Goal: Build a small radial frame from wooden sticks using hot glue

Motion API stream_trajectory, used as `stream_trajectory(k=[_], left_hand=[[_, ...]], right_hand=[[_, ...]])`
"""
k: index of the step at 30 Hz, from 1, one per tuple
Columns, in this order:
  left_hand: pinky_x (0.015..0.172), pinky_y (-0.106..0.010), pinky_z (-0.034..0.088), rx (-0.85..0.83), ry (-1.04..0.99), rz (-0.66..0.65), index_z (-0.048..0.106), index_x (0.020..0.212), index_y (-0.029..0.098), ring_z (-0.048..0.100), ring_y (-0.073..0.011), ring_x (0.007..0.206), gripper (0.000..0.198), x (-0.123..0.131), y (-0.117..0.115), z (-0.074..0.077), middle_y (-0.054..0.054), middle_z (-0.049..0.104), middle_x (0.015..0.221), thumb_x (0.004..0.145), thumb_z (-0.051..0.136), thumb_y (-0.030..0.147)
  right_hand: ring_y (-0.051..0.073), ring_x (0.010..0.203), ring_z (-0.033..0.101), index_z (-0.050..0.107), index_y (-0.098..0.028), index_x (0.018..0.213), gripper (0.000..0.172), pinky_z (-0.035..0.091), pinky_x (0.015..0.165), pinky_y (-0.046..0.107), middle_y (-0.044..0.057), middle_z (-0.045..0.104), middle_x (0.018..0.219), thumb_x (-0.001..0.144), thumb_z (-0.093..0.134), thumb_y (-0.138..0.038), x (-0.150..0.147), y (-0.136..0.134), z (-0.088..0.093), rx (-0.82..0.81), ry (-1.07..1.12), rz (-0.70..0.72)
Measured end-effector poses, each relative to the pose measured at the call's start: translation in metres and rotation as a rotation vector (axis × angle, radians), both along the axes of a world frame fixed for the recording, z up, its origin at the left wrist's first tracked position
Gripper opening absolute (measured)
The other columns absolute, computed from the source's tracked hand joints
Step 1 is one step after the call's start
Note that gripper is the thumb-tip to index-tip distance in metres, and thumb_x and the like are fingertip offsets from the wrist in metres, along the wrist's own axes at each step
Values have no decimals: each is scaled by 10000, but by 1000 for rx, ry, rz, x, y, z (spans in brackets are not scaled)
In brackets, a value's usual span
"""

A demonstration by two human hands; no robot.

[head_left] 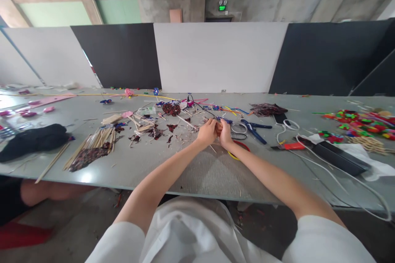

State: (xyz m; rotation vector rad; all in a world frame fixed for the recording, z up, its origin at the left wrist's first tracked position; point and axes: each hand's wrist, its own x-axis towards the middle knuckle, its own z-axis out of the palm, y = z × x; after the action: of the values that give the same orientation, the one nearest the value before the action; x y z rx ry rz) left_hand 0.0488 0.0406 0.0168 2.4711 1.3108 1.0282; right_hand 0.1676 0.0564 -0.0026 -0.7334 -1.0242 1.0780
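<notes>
My left hand [207,131] and my right hand [226,132] meet over the middle of the table, fingers curled and closed. Between them shows a small dark reddish-brown bit, mostly hidden by the fingers; I cannot make out its kind. A thin pale stick [187,123] lies just left of my left hand. Beyond it are round dark-red patterned pieces [171,109] and scattered scraps of the same material [156,131]. Right of my right hand lie a white ring [239,128] and blue-handled pliers [255,130]. A red and yellow ring [236,155] lies partly under my right forearm.
Wooden sticks with dark patterned material [92,150] lie left, near a black cloth [33,141]. To the right are a red-handled cutter [293,146], a white cord [321,168], a black box [339,158] and colourful pieces [352,120]. Someone's leg [49,193] shows lower left.
</notes>
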Motion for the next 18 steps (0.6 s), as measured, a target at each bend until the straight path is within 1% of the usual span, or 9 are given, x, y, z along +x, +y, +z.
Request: stream_trajectory(k=[2, 4, 8, 11, 14, 16, 18], left_hand=[[881, -356, 535, -19, -19, -2, 589, 1248, 200, 695, -289, 1050, 368, -8, -2, -5, -160, 648, 1263, 906, 537, 75], [909, -357, 534, -37, -26, -43, 587, 1269, 199, 693, -286, 1071, 416, -19, -2, -9, -156, 656, 1267, 882, 540, 53], [979, -352, 525, -75, -202, 5, 580, 1298, 199, 689, -254, 1098, 447, -29, 0, -13, -148, 681, 1241, 889, 508, 31], [972, -346, 528, -107, -219, -13, 588, 1269, 195, 700, -250, 1085, 448, -24, -2, -13, -139, 714, 1199, 861, 532, 19], [918, -350, 537, -162, -190, -57, 581, 1260, 188, 728, -272, 1015, 417, -15, -8, -13, -140, 755, 1106, 870, 555, 41], [875, -357, 541, -190, -168, -64, 596, 1199, 170, 737, -297, 973, 373, -10, -12, -14, -156, 763, 1047, 845, 592, 52], [861, -352, 542, -202, -198, -76, 587, 1208, 172, 742, -299, 974, 400, -5, -13, -16, -151, 767, 1052, 826, 614, 57]], right_hand=[[100, 433, 151, 208, -269, 614, 699, 174, 368, 283, -78, 199, 504, 842, 643, -766, 0, 0, 0, 3, -14, 24], [100, 429, 128, 189, -273, 609, 710, 159, 371, 289, -80, 160, 509, 851, 638, -767, -1, -2, 0, 9, -31, 56], [103, 430, 123, 181, -279, 607, 731, 166, 381, 294, -80, 142, 527, 845, 610, -822, -2, -5, 3, 27, -40, 81], [101, 429, 124, 195, -282, 612, 742, 153, 388, 293, -84, 153, 522, 827, 628, -844, -4, -8, 8, 38, -38, 78], [97, 435, 149, 206, -274, 615, 748, 158, 402, 287, -83, 184, 514, 818, 695, -803, -6, -12, 13, 64, -25, 55], [95, 444, 160, 209, -267, 610, 745, 173, 414, 286, -82, 192, 517, 830, 715, -767, -6, -14, 17, 87, -5, 37], [95, 452, 154, 212, -263, 605, 733, 186, 424, 288, -85, 182, 520, 852, 712, -739, -5, -16, 20, 102, 16, 27]])
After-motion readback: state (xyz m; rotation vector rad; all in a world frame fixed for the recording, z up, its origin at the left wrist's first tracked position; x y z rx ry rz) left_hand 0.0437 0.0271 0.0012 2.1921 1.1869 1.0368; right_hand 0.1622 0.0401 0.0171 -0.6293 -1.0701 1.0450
